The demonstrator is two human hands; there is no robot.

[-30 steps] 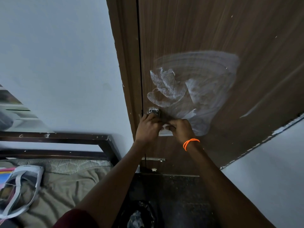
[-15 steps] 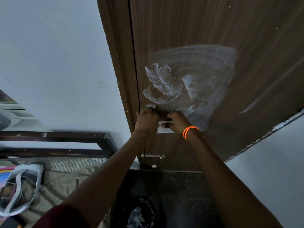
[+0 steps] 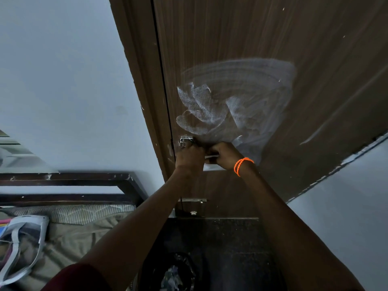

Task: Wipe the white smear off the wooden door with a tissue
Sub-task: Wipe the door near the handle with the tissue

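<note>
A brown wooden door (image 3: 241,32) fills the upper right. On it spreads a wide white smear (image 3: 237,97), thick and speckled at its left, thin and streaked to the right. Below the smear my left hand (image 3: 189,157) and my right hand (image 3: 225,155), with an orange wristband, are held close together against the door. Both pinch a white tissue (image 3: 211,157), of which only a thin strip and a lower edge show between and under the fingers. A small metal latch (image 3: 185,140) sits just above my left hand.
The door frame (image 3: 136,80) and a pale wall (image 3: 63,80) lie to the left. A bed (image 3: 79,232) with a dark rail stands lower left, with a white device on it. A dark bin (image 3: 174,271) stands on the black floor below. A metal bolt (image 3: 193,200) sits low on the door.
Both hands stay together at the same spot under the smear, working the tissue between their fingers. The view has shifted slightly; the smear looks unchanged.
</note>
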